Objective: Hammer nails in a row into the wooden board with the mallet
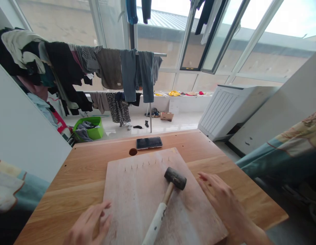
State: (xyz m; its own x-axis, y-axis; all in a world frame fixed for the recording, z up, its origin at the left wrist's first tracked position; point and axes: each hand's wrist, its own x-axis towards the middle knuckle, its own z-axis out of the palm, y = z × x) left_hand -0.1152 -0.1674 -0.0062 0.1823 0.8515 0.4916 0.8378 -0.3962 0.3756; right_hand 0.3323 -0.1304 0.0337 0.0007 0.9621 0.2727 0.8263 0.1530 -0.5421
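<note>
A rubber mallet (158, 214) with a black head and a white-wrapped handle lies slantwise on a pale wooden board (127, 194). Several thin nails (143, 164) stand upright in a row near the board's far edge. My left hand (90, 223) is at the board's left edge, fingers apart and holding nothing; whether it touches the board I cannot tell. Along the right edge rests my right hand (220, 194), its fingers stretched out and nothing in them. Neither hand is on the mallet.
The board lies on a wooden table (79, 180) with a round hole (133, 152). A phone (149, 143) lies beyond the board. Past the table are a laundry rack with clothes (110, 68), a green basket (98, 131) and a white ribbed cabinet (221, 105). Curtains (287, 146) hang at both sides.
</note>
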